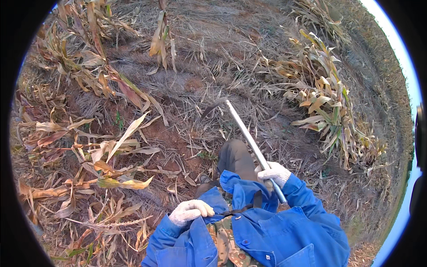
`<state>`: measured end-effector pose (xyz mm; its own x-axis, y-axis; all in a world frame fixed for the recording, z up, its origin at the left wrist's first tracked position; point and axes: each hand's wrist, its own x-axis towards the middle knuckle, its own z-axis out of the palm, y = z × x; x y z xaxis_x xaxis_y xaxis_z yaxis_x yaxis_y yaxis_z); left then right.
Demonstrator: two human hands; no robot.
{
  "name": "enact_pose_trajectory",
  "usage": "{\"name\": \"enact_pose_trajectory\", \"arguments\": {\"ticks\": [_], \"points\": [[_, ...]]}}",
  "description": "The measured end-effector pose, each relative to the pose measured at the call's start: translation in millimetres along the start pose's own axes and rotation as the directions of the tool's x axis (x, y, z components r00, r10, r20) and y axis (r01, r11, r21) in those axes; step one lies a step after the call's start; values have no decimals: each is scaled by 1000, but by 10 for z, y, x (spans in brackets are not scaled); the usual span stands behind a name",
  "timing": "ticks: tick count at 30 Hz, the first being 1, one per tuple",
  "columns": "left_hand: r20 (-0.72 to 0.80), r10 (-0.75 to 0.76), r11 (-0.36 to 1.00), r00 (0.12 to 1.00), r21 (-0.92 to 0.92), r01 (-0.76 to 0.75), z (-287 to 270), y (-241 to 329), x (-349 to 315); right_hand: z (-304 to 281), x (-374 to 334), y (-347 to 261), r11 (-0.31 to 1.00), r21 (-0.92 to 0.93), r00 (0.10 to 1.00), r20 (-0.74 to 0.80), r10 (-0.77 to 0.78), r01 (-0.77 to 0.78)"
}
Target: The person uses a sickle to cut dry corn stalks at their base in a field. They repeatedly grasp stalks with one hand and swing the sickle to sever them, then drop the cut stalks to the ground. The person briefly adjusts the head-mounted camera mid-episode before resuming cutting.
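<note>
A sickle with a long silvery metal handle (247,134) and a dark curved blade (213,107) slants up and away in front of me. My right hand (274,174), in a whitish knit glove, is closed round the handle near its lower end. At my waist is my left hand (189,212), gloved the same way, with its fingers curled together against the front of my blue jacket (267,236). Its fingertips meet the end of a dark strap (240,209); what they pinch, if anything, is hidden.
Dry corn stalks (115,178) stand and lean close on my left. A large bunch of corn stalks (329,107) lies to the right. Straw and dry leaves litter the reddish ground (187,84). My bent knee (235,158) shows below the sickle blade.
</note>
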<state>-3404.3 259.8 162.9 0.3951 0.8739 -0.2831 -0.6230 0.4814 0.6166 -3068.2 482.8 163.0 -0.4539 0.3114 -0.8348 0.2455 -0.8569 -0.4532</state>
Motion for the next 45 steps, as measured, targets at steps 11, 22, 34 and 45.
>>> {"name": "enact_pose_trajectory", "arguments": {"ticks": [11,22,34,45], "points": [[22,-264,962,964,78,261,-278,1236,1729,-16,1138,-1603,744,-639,805,538,249,197],[-187,-216,967,958,94,236,206,2061,2553,-1113,909,-3100,842,-536,828,497,258,59],[-798,13,987,603,107,120,-76,2574,3126,-1537,1807,-3424,998,-46,994,105,-35,40],[-720,49,975,692,184,122,-1012,3283,3292,-589,3061,-3993,992,20,983,-135,124,-122]]}}
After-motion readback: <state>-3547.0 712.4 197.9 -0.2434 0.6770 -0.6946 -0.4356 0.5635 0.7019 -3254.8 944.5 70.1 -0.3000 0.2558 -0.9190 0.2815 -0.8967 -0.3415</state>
